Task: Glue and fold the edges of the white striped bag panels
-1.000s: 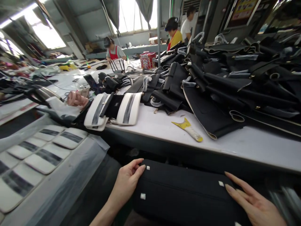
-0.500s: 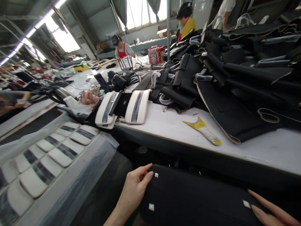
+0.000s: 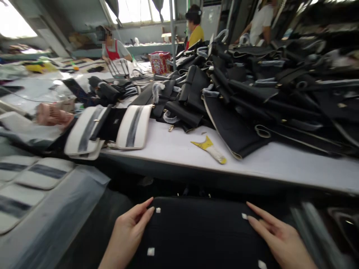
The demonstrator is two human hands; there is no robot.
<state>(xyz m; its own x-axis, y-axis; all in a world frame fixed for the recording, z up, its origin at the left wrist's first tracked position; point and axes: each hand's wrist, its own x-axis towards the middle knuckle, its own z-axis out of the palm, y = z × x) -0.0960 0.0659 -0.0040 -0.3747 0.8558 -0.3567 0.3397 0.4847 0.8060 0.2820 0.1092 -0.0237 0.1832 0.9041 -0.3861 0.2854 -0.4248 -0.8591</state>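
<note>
A black flat panel (image 3: 200,231) with small white tabs near its corners lies low in front of me, its lower part cut off by the frame. My left hand (image 3: 129,228) pinches its upper left corner between thumb and fingers. At the upper right corner, my right hand (image 3: 276,231) grips the edge, thumb beside a white tab. Beyond the panel, a yellow-and-white forked tool (image 3: 210,148) rests on the white table (image 3: 171,149).
Black bag pieces (image 3: 238,97) with wrapped handles are heaped on the table. White panels with a dark stripe (image 3: 134,127) sit at its near edge; more striped panels (image 3: 47,172) lie on a plastic-covered surface at left. A pink fan (image 3: 53,115) stands beyond. Several people work at the back.
My view has swung right, so the table and pile appear farther left. The panel now sits more level and central, and my right hand shows more fully. Both hands keep their hold.
</note>
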